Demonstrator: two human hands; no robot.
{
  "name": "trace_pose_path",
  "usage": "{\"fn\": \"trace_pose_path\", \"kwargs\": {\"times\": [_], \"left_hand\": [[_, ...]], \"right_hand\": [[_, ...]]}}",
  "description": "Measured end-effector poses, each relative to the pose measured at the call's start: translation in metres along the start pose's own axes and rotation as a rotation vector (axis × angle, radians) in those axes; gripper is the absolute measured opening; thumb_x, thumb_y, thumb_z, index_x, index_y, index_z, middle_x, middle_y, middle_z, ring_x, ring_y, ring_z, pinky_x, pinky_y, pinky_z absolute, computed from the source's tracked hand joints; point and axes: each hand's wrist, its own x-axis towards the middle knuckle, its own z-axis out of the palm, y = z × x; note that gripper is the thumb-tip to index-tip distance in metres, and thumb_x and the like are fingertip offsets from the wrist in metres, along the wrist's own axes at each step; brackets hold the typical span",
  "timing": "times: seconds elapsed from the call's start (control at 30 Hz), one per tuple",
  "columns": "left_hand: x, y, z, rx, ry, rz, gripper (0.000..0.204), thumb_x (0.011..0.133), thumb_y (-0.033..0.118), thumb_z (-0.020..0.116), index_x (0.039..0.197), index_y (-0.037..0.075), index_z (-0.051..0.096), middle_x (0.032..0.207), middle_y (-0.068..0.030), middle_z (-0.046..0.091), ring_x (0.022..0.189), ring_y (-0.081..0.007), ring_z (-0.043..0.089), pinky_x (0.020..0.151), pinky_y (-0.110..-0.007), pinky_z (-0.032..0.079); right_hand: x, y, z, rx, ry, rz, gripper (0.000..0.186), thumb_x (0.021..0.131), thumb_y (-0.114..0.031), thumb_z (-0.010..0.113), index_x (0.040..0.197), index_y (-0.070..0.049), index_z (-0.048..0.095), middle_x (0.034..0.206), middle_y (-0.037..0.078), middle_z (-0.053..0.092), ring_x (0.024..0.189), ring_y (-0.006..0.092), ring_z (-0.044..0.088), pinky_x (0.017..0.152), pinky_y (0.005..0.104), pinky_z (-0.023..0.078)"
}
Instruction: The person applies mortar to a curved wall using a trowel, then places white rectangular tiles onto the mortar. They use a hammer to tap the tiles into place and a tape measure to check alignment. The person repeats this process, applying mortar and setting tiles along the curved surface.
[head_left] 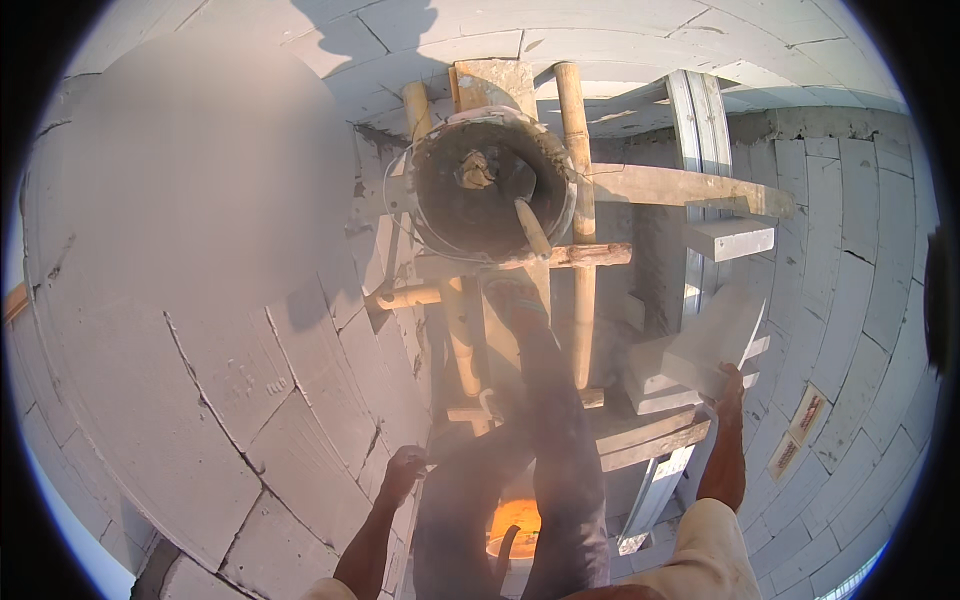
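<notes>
My right hand (730, 388) grips the near edge of a pale grey building block (715, 335), which is tilted above other blocks (660, 385) stacked on planks to my right. Its far end is blurred. On the left, my left hand (404, 470) is curled closed beside the block wall, and I see nothing in it. Ahead of my legs, a bucket (425, 190) with a wire handle sits on the scaffold. Inside it are grey residue, a crumpled tan lump (477, 170) and a trowel with a wooden handle (533, 228).
Block walls (290, 430) rise on both sides and ahead. Bamboo poles (582, 320) and planks (690, 188) form the scaffold under me. Another block (730, 238) lies farther off by a metal upright (700, 130). Below, between my legs, is an orange container (515, 520).
</notes>
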Motion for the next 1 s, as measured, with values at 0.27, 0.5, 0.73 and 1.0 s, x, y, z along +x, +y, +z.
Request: {"fn": "trace_pose_path", "kwargs": {"times": [0.27,0.5,0.73,1.0], "left_hand": [[-0.085,0.056,0.026,0.217,-0.065,0.377,0.037,0.090,0.027,0.073,0.115,0.002,0.065,0.104,-0.0108,0.070,0.097,-0.0222,0.068,0.086,-0.037,0.055],[-0.232,0.172,0.110,0.292,-0.034,0.666,0.064,0.083,0.033,0.082,0.132,0.001,0.057,0.134,-0.0225,0.058,0.126,-0.0364,0.056,0.109,-0.046,0.044],[-0.314,0.258,0.179,0.641,-0.172,1.320,0.115,0.065,0.034,0.092,0.156,0.005,0.027,0.164,-0.0217,0.024,0.154,-0.0428,0.020,0.121,-0.066,0.017],[-0.281,0.255,0.184,0.303,0.204,1.504,0.086,0.069,0.031,0.088,0.142,0.006,0.049,0.149,-0.0171,0.048,0.142,-0.0377,0.040,0.118,-0.058,0.028]], "right_hand": [[-0.150,-0.095,-0.143,-0.231,-0.029,0.330,0.067,0.070,-0.027,0.070,0.130,0.000,0.057,0.117,0.020,0.064,0.102,0.0511,0.065,0.083,0.0721,0.052],[-0.398,-0.215,-0.075,-1.360,-0.255,-0.352,0.090,0.060,-0.023,0.090,0.134,0.010,0.051,0.122,0.023,0.064,0.110,0.0453,0.065,0.093,0.0509,0.057],[-0.538,-0.298,0.020,-1.701,-0.591,-1.413,0.061,0.066,-0.015,0.074,0.121,0.003,0.055,0.100,0.013,0.056,0.090,0.0315,0.057,0.067,0.0480,0.051],[-0.564,-0.347,0.152,-1.992,-0.822,-1.854,0.045,0.075,-0.019,0.070,0.116,0.000,0.060,0.103,0.010,0.056,0.093,0.0254,0.054,0.080,0.0428,0.051]]}}
